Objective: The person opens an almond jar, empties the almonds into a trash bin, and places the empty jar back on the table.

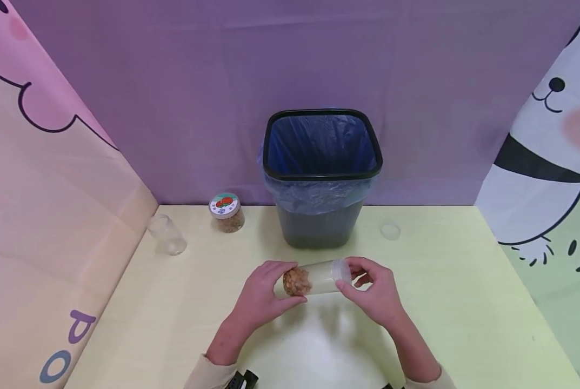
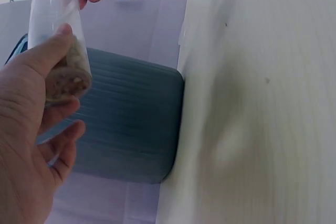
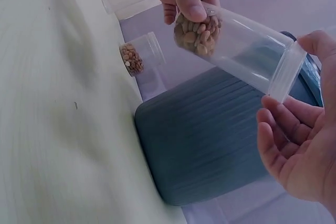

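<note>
Fingers point(image 1: 281, 267): left hand point(image 1: 262, 296) and right hand point(image 1: 378, 292) grasp one jar point(image 1: 322, 277).
Tabletop point(image 1: 465, 286): one labelled jar point(image 1: 227, 213), one clear container point(image 1: 167, 235), one bin point(image 1: 319, 226).

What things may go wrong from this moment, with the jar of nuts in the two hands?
The jar is tilted in the air, so if the lid came off suddenly, nuts might spill onto the table. The left hand grips near the nut end, so the jar might slip if the right hand pulls hard at the lid.
</note>
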Tool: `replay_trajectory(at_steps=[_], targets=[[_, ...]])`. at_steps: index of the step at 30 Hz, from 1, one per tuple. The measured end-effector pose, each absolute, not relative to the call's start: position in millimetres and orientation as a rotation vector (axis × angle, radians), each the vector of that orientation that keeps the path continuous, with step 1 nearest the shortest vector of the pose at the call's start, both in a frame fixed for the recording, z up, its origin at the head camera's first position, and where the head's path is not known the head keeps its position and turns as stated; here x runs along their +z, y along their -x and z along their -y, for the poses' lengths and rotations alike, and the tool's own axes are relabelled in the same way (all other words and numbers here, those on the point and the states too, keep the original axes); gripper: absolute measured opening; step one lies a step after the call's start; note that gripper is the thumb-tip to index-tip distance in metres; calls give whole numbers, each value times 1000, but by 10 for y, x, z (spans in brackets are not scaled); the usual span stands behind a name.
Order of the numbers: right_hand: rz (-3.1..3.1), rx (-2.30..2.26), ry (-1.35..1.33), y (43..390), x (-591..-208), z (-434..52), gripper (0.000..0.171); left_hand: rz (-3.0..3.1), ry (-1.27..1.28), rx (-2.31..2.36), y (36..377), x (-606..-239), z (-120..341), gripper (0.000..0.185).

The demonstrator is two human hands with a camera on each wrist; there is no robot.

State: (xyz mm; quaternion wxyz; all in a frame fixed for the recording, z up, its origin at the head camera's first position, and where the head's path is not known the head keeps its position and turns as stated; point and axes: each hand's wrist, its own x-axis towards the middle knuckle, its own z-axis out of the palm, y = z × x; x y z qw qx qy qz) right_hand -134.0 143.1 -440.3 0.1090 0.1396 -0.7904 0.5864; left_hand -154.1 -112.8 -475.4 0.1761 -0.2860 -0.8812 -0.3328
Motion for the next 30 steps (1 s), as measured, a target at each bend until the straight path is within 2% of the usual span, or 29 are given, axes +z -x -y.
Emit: replay_trajectory(at_steps=[4, 13, 30], targets=[[2360, 1779, -399, 1330, -4401, -1437, 32, 2442, 837, -931, 1560, -4774, 1150, 64], [2513, 1775, -176, 1333, -4429, -1414, 31, 2360, 827, -903, 1573, -4827, 1157, 63], [2428, 1730, -481, 1318, -4529, -1425, 35, 2336, 829, -865, 1514, -4867, 1157, 61]])
